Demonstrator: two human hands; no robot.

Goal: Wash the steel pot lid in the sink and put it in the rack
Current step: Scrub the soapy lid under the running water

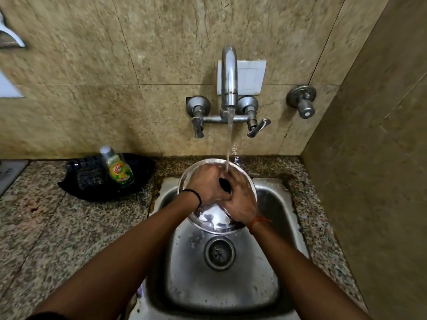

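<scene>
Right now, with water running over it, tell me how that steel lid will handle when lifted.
The steel lid is probably slippery: it is wet under the stream. It looks rigid and thin, so likely light. Both hands meet at its dark knob, likely the safest hold.

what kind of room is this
Most likely a home kitchen's washing-up corner: a small steel sink set in a granite counter, a wall tap running, and a dish soap bottle beside it.

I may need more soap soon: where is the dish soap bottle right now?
In the head view, the dish soap bottle stands on the counter left of the sink, on a black tray against the wall.
</scene>
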